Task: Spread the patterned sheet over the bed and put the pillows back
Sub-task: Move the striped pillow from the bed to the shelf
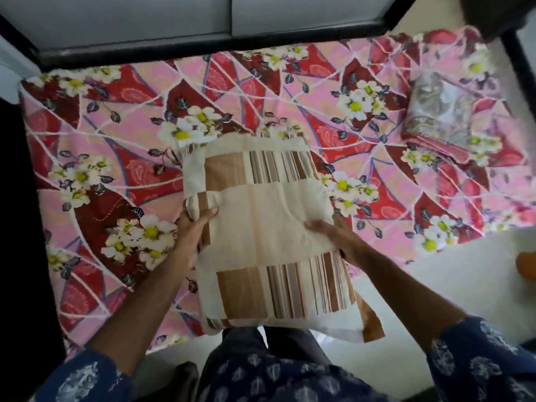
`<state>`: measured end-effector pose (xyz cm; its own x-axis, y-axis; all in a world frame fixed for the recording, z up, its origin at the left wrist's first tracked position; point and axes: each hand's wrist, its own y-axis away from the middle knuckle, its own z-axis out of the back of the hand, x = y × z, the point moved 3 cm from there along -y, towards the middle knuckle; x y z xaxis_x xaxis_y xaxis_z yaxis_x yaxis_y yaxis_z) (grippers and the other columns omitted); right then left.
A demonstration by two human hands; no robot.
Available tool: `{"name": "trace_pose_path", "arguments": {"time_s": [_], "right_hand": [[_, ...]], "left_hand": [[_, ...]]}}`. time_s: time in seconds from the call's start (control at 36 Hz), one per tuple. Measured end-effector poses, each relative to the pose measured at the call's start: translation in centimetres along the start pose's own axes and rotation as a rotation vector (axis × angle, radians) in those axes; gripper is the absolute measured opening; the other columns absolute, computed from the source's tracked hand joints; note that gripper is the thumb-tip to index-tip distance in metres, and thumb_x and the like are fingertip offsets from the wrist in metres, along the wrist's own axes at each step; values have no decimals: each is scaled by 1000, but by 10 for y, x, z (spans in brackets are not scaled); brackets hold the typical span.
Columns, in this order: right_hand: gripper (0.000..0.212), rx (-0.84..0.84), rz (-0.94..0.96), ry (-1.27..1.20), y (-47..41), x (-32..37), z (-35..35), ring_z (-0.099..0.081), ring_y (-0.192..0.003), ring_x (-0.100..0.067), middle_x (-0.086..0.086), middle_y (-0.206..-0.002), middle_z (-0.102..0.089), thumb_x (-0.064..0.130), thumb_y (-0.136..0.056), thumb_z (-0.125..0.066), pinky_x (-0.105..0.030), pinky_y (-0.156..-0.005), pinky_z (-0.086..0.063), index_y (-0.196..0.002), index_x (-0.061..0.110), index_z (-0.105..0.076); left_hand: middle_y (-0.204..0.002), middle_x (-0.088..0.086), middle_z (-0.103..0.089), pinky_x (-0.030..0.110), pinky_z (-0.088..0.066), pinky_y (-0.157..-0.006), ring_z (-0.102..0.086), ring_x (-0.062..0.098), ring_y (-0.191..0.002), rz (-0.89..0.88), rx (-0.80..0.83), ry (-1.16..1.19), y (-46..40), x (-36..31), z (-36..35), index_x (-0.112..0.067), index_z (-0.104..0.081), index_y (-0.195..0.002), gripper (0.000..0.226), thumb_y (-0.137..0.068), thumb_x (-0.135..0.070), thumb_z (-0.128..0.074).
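The pink and red flowered sheet (pixel 237 94) lies spread across the bed. I hold a cream and brown striped pillow (pixel 269 221) above the near side of the bed. My left hand (pixel 191 227) grips the pillow's left edge, thumb on top. Along its right edge my right hand (pixel 339 236) grips it, fingers on top. A folded grey patterned cloth or pillow (pixel 441 111) rests on the sheet at the far right end.
A dark bed frame (pixel 203 47) runs along the far side against a pale wall. White floor (pixel 435 285) lies to the right of me. An orange object (pixel 528 265) shows at the right edge.
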<state>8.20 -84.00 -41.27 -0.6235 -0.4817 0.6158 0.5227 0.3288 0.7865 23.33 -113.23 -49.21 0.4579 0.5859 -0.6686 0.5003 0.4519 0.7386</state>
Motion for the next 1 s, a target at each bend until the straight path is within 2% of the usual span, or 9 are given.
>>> {"name": "trace_pose_path", "arguments": {"time_s": [0.11, 0.19, 0.33, 0.44, 0.58, 0.75, 0.81, 0.92, 1.0], "right_hand": [[43, -64, 23, -100, 56, -30, 43, -73, -98, -26, -9, -110, -76, 12, -78, -79, -33, -76, -59, -119, 11, -67], [36, -142, 28, -179, 95, -57, 78, -73, -99, -29, -11, -111, -76, 10, -84, -75, -37, -78, -61, -119, 13, -67], [35, -307, 45, -437, 146, -101, 139, -74, -99, -27, -11, -115, -75, 30, -93, -66, -34, -76, -62, -123, 12, -65], [56, -419, 85, -488, 184, -145, 193, -74, -102, -25, -4, -112, -76, 54, -83, -75, -42, -93, -59, -124, 17, -65], [79, -547, 227, -491, 250, -201, 268, -70, -106, -20, 4, -119, -71, 71, -65, -76, -45, -97, -56, -131, 32, -56], [69, -665, 381, -568, 334, -254, 363, -70, -107, -21, 2, -122, -68, 61, -73, -76, -43, -90, -60, -131, 35, -50], [71, -726, 379, -596, 354, -273, 395, -70, -109, -23, -1, -125, -67, 59, -75, -78, -46, -90, -60, -135, 32, -50], [69, -850, 400, -643, 386, -303, 455, -71, -106, -25, -4, -122, -70, 52, -78, -82, -50, -90, -60, -135, 26, -53], [45, -957, 433, -661, 409, -312, 499, -72, -101, -22, -5, -117, -71, 36, -86, -78, -47, -89, -60, -124, 27, -55]], "left_hand": [[-104, -4, -76, 36, -58, -77, -72, 19, -96, 0, 45, -56, 50, 5, -40, -31, -66, -112, 36, -84, -15, -80], [-114, 2, -76, 48, -57, -92, -71, 28, -106, -13, 133, -128, 74, 11, -75, -24, -66, -124, 56, -73, -22, -88], [-107, 2, -77, 42, -59, -87, -73, 29, -102, -130, 304, -301, 117, 17, -164, -24, -67, -117, 50, -73, -11, -87], [-115, 6, -75, 51, -57, -96, -73, 28, -103, -220, 397, -473, 156, 36, -243, -16, -62, -127, 69, -66, -25, -93], [-122, -3, -66, 30, -52, -95, -65, 12, -107, -402, 469, -588, 243, 76, -350, -18, -48, -137, 63, -84, -16, -81], [-136, -5, -55, 6, -39, -87, -55, 12, -121, -574, 667, -742, 326, 122, -469, -14, -36, -149, 74, -88, -23, -78], [-140, -6, -51, 9, -37, -92, -51, 11, -125, -616, 747, -783, 351, 131, -506, -16, -32, -153, 79, -89, -28, -77], [-142, -1, -54, 37, -43, -110, -54, 19, -129, -606, 866, -843, 382, 156, -579, -21, -31, -150, 77, -89, -34, -77], [-142, -3, -51, 34, -40, -108, -52, 17, -128, -659, 919, -854, 403, 174, -637, -18, -29, -152, 76, -92, -28, -74]]}}
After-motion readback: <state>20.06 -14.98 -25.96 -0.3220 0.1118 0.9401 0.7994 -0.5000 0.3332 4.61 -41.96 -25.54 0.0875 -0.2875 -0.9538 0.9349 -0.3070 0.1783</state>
